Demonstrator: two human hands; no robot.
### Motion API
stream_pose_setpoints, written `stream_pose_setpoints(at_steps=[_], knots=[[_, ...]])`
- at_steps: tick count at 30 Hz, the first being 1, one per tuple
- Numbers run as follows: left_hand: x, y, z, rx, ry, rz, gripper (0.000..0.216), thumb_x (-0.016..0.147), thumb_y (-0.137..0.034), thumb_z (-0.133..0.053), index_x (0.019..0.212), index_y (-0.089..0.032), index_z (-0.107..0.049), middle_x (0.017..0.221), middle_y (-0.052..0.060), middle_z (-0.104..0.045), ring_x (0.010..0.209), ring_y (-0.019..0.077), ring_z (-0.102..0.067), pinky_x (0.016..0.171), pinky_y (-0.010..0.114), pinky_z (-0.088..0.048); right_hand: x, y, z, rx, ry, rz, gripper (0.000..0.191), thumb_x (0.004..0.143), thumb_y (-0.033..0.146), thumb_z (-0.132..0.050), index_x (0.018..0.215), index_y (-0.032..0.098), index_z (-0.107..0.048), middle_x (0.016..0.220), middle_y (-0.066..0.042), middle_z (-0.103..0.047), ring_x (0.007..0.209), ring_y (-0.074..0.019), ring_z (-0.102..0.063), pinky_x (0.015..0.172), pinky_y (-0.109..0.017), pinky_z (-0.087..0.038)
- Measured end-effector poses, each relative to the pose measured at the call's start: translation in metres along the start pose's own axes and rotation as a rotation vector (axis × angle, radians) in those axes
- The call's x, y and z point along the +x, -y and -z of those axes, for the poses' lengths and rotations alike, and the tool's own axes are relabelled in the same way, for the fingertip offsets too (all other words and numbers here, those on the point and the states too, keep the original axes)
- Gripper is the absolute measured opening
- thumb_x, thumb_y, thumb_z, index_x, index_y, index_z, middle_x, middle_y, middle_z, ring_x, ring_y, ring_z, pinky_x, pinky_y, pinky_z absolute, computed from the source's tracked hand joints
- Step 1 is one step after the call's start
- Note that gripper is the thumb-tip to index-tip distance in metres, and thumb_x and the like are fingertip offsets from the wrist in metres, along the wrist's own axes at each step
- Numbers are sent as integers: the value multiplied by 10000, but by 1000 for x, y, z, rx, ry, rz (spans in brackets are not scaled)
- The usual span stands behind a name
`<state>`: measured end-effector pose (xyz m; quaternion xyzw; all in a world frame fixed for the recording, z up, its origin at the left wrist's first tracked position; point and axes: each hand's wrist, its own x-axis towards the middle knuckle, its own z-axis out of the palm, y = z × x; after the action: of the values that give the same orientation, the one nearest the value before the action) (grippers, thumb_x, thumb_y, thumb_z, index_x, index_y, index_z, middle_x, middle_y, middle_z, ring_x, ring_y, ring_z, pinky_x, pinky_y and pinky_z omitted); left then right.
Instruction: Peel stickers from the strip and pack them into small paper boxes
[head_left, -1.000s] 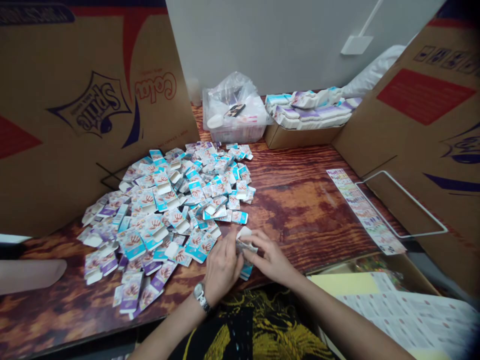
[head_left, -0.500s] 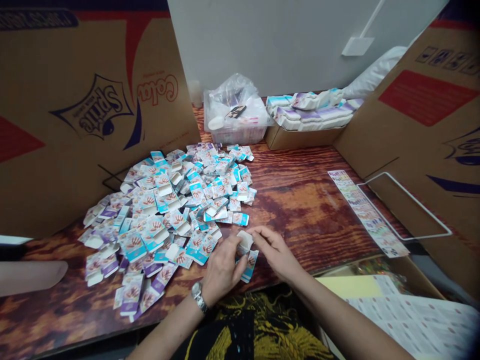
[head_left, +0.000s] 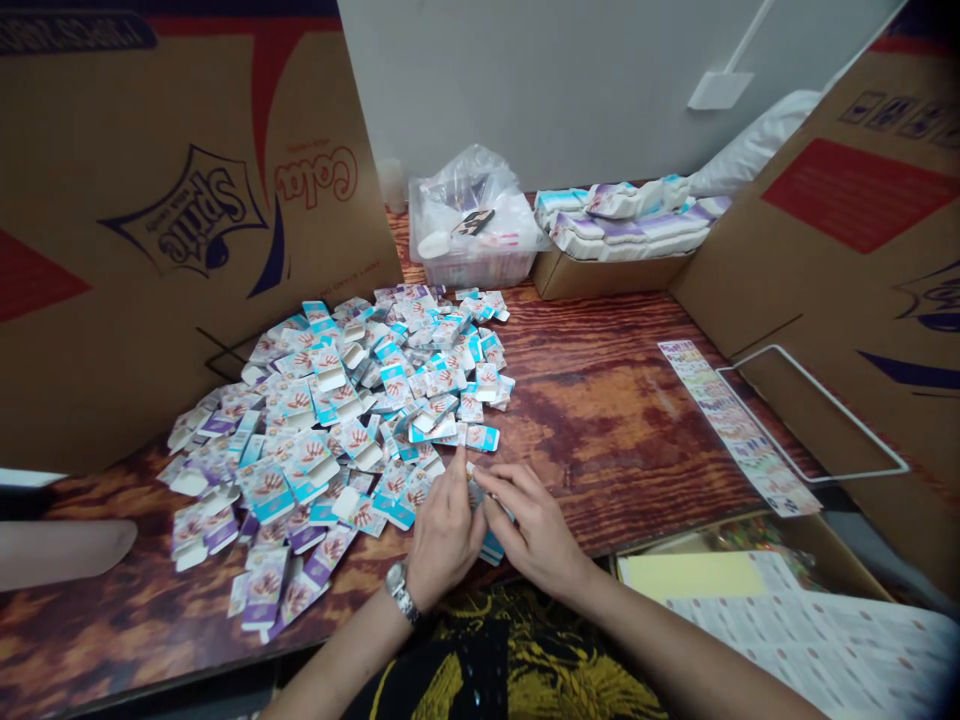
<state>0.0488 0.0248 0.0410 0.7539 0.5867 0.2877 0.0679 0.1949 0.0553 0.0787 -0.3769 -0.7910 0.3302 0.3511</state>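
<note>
**Both hands pinch a small carton at the edge of a heap**

A small printed carton [head_left: 477, 495] sits between the person's hands, just above the near edge of the wooden table [head_left: 600, 400], and is largely hidden by the fingers. The left hand [head_left: 442, 535], with a metal wristwatch [head_left: 401, 590] on its wrist, stands with its fingers closed on the carton from the left. The right hand [head_left: 532, 522] reaches across with its fingers curled in and gripping from the other side. A blue-edged carton flap [head_left: 492, 547] shows below them, though whether it belongs to the same piece is hard to tell.

Just beyond and to the left spreads a wide heap of flat cartons [head_left: 337, 430], white, blue and purple, printed with a hand picture. Behind it stand a clear plastic bin [head_left: 472, 265] holding a plastic bag and a cardboard tray [head_left: 607, 272] of stacked cartons. To the right lie a strip of printed labels [head_left: 739, 430] and a white wire frame [head_left: 814, 420]. Printed sheets [head_left: 817, 640] rest low on the right, and cardboard panels [head_left: 187, 210] wall the table.
</note>
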Motion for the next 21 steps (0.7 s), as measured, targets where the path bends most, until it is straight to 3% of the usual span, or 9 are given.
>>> stream_pose_setpoints(at_steps=[2, 5, 9, 12, 16, 21], knots=[[2, 6, 2, 42, 24, 2, 675, 870, -175, -412, 1444, -80, -71, 1308, 211, -461, 1135, 261, -514, 904, 397, -483, -1, -10, 4, 23, 98, 27, 358, 927, 197, -430, 1274, 216, -515, 1159, -96, -558, 1092, -210, -503, 947, -373, -418], [8, 20, 11, 177, 6, 42, 676, 874, -234, -453, 1438, -68, -120, 1309, 229, -456, 1148, 309, -494, 905, 453, -468, -4, -34, 15, 5, 196, -81, 291, 939, 255, -445, 1214, 221, -533, 1136, -73, -580, 1046, -198, -538, 907, -345, -435], [16, 31, 24, 316, -107, 53, 674, 842, -247, -526, 1413, -58, -222, 1449, 248, -231, 1326, 398, -237, 1028, 577, -300, -18, -62, 14, -362, 360, -292, 258, 829, 368, -617, 1008, 185, -585, 960, -68, -583, 890, -223, -564, 741, -315, -465], [11, 24, 21, 241, -75, -30, 615, 850, -232, -519, 1397, -96, -274, 1454, 203, -251, 1347, 355, -213, 1058, 530, -295, -28, -69, -2, -593, 450, -355, 433, 716, 454, -720, 1018, 179, -575, 986, -90, -545, 929, -261, -534, 724, -327, -454], [-10, 10, -1, 97, 37, -63, 573, 879, -234, -474, 1398, -113, -263, 1363, 173, -408, 1270, 288, -365, 1027, 458, -371, -32, -69, -17, -628, 399, -399, 409, 703, 417, -738, 977, 165, -571, 981, -94, -519, 948, -261, -507, 771, -341, -433], [-31, 2, -28, 27, 206, -57, 618, 873, -298, -481, 1392, -75, -231, 1297, 198, -474, 1164, 289, -481, 959, 453, -425, -31, -71, -17, -379, 189, -406, 102, 830, 250, -604, 792, 174, -546, 896, -57, -498, 877, -201, -515, 770, -297, -420]])
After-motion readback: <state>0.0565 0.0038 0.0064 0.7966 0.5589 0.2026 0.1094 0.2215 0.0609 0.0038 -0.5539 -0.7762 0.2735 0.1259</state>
